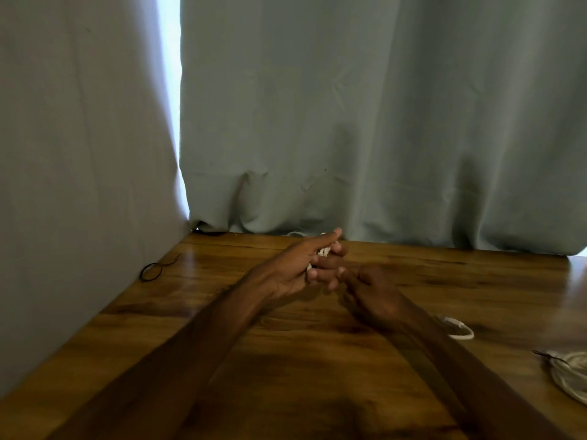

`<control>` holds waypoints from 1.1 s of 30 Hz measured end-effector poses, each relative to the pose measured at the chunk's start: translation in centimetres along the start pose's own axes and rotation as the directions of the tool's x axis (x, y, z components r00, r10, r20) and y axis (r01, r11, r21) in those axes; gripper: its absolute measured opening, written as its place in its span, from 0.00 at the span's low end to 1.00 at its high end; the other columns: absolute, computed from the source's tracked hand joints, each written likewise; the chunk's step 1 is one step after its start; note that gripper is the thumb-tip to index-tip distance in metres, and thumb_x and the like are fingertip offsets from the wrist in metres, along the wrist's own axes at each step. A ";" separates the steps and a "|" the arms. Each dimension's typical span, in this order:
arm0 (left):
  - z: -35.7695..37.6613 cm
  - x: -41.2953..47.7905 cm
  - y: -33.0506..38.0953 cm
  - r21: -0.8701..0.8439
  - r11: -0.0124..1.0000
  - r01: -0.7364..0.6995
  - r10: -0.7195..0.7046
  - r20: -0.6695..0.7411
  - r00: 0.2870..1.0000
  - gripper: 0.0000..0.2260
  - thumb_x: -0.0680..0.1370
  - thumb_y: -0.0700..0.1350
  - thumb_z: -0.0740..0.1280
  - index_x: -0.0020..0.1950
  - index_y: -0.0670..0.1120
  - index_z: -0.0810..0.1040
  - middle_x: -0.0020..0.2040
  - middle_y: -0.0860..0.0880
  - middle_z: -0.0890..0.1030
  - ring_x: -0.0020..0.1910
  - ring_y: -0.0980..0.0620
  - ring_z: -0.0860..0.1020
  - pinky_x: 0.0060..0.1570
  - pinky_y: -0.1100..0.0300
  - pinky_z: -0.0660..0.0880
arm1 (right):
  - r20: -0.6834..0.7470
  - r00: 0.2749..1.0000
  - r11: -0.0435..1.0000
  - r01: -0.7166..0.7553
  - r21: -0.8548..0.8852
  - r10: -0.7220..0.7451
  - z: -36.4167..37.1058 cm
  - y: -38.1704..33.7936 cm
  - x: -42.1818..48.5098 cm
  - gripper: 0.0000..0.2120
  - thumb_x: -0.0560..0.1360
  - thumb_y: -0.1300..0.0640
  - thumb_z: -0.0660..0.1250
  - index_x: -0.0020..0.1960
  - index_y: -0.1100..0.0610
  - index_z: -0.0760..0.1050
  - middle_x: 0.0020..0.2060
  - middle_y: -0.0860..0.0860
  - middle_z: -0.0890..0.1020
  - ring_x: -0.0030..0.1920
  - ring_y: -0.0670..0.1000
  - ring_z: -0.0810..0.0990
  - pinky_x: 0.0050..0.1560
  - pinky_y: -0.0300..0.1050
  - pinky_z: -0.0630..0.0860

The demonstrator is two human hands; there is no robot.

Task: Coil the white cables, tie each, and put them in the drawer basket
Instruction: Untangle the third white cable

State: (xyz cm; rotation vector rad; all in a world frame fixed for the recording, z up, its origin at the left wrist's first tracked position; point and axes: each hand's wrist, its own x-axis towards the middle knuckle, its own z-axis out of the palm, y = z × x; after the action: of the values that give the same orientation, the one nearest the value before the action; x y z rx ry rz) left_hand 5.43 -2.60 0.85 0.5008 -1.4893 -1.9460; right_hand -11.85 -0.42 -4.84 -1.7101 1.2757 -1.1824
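Head view. You are holding a small white cable (321, 251) bundled in your left grip (298, 268), above the surface (286, 360) at mid-frame. The fingers are curling round it, with the index finger pointing out toward 1 o'clock. Only short strands are showing between the fingers, so the bundle's long axis is appearing to run from 7 to 1 o'clock, along the palm.

Your right grip (374, 281) is lying just beside it at 4 o'clock, its fingertips meeting the left fingers. Whether it is pinching a strand cannot be told, since blur and shadow are hiding the contact. The right grip is therefore the nearer one for the tying step, which appears to be in hand.

A black tie (151, 270) is lying on the surface well apart at 9 o'clock, nearer your left arm. Two more white cables are lying at 4 o'clock: a loop (459, 328) near your right forearm and a coil (571, 373) at the frame edge. A curtain (381, 122) is hanging behind. The basket is not in view.
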 end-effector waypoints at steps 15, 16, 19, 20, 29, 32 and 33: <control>-1.8 2.2 -1.4 -0.058 0.985 -0.165 0.122 -0.446 0.887 0.14 0.87 0.47 0.57 0.43 0.47 0.72 0.23 0.56 0.65 0.21 0.58 0.67 0.22 0.66 0.65 | 0.226 0.974 0.918 0.111 -0.382 -0.024 4.2 -1.8 -1.2 0.13 0.85 0.59 0.57 0.52 0.56 0.80 0.31 0.46 0.78 0.26 0.37 0.75 0.30 0.30 0.66; -2.0 2.3 -1.5 -0.028 0.984 -0.175 0.140 -0.476 0.868 0.14 0.87 0.47 0.57 0.43 0.46 0.72 0.23 0.56 0.66 0.21 0.58 0.68 0.22 0.66 0.65 | 0.238 0.971 0.913 0.115 -0.391 -0.021 4.3 -2.0 -1.4 0.13 0.85 0.58 0.57 0.51 0.57 0.80 0.30 0.46 0.78 0.26 0.38 0.74 0.31 0.32 0.67; -2.6 2.2 -1.6 0.064 0.981 -0.185 0.190 -0.550 0.813 0.14 0.87 0.47 0.58 0.43 0.46 0.73 0.23 0.55 0.67 0.21 0.57 0.69 0.23 0.66 0.66 | 0.274 0.960 0.884 0.173 -0.434 -0.053 4.4 -2.7 -1.9 0.14 0.85 0.57 0.58 0.50 0.57 0.82 0.26 0.43 0.77 0.27 0.38 0.76 0.32 0.33 0.67; -2.9 2.2 -1.7 0.113 0.978 -0.176 0.209 -0.567 0.797 0.13 0.87 0.47 0.59 0.43 0.46 0.73 0.23 0.55 0.68 0.22 0.57 0.70 0.23 0.65 0.66 | 0.293 0.954 0.876 0.192 -0.443 -0.062 4.4 -2.9 -2.0 0.14 0.85 0.56 0.58 0.50 0.57 0.82 0.25 0.40 0.78 0.28 0.37 0.76 0.33 0.31 0.66; -4.2 2.3 -3.6 0.392 0.919 -0.025 0.273 -0.590 0.760 0.14 0.86 0.50 0.60 0.50 0.43 0.79 0.30 0.52 0.74 0.27 0.55 0.74 0.31 0.60 0.72 | 0.338 0.918 0.868 0.332 -0.370 -0.207 3.1 -5.3 -2.6 0.11 0.82 0.59 0.63 0.49 0.55 0.85 0.40 0.47 0.86 0.39 0.42 0.82 0.40 0.36 0.75; -4.2 2.0 -3.3 0.500 0.865 0.048 0.280 -0.560 0.780 0.15 0.86 0.49 0.61 0.45 0.44 0.81 0.31 0.49 0.77 0.29 0.55 0.75 0.30 0.63 0.71 | 0.262 0.919 0.868 0.373 -0.327 -0.296 2.1 -5.5 -2.6 0.11 0.81 0.60 0.64 0.48 0.53 0.85 0.42 0.45 0.87 0.43 0.43 0.84 0.43 0.39 0.78; -4.0 1.8 -3.2 0.516 0.855 0.048 0.269 -0.521 0.810 0.16 0.85 0.49 0.62 0.41 0.43 0.80 0.29 0.49 0.77 0.28 0.54 0.74 0.30 0.62 0.71 | 0.232 0.921 0.869 0.377 -0.320 -0.313 1.7 -5.5 -2.6 0.11 0.81 0.61 0.64 0.48 0.52 0.85 0.42 0.43 0.86 0.43 0.42 0.84 0.42 0.36 0.76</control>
State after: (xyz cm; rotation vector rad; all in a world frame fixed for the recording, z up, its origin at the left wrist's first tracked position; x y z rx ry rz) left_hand 5.89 -6.18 -3.24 1.0993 -1.5481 -1.1124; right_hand -8.67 3.65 -1.14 -2.3386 1.1585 -1.0025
